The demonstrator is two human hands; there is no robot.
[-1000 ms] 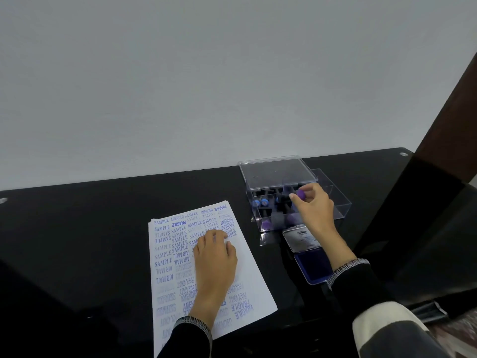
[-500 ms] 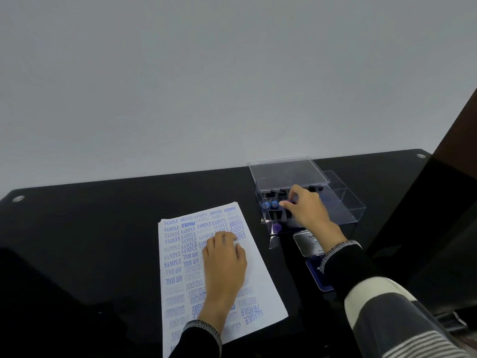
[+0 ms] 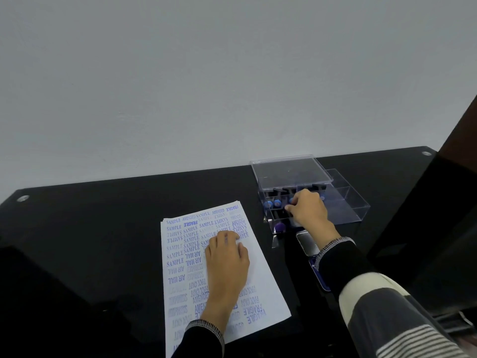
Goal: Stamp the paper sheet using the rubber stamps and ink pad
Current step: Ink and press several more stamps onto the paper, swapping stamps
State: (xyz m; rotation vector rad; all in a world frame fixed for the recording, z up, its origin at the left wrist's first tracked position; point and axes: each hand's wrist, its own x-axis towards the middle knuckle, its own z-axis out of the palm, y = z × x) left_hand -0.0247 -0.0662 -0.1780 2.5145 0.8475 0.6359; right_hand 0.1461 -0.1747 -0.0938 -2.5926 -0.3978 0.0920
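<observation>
Flat on the black tabletop (image 3: pixel 103 228) lies the paper sheet (image 3: pixel 260 285), already crowded with blue imprints reading SAMPLE, AIR MAIL, FRAGILE, EXPRESS, AMENDED and FAX OUT, some upright and some upside down. The left hand (image 3: pixel 227 259) rests palm down on the middle of the sheet, fingers straight and spread a little, pressing the paper to the surface; it grips nothing.

To the right of the sheet, near the far edge of the tabletop, stands a clear plastic box (image 3: pixel 356 202) with its lid (image 3: pixel 289 169) lying over its far part. Rubber stamps (image 3: pixel 273 203) with blue knobs stand in the box's compartments, and one with a darker purple knob (image 3: pixel 280 226) sits in the near left corner. The right hand (image 3: pixel 308 211) reaches into the box from the near side, its fingers curled down among the stamps at a blue knob. Whether they have actually closed on a stamp cannot be told, since the back of the hand hides the fingertips.

Just nearer than the box lies the ink pad (image 3: pixel 316 273), open, with its silvery lid (image 3: pixel 307 242) folded back toward the box. The right sleeve (image 3: pixel 343 267), dark with a speckled cuff, crosses over most of the blue pad.
</observation>
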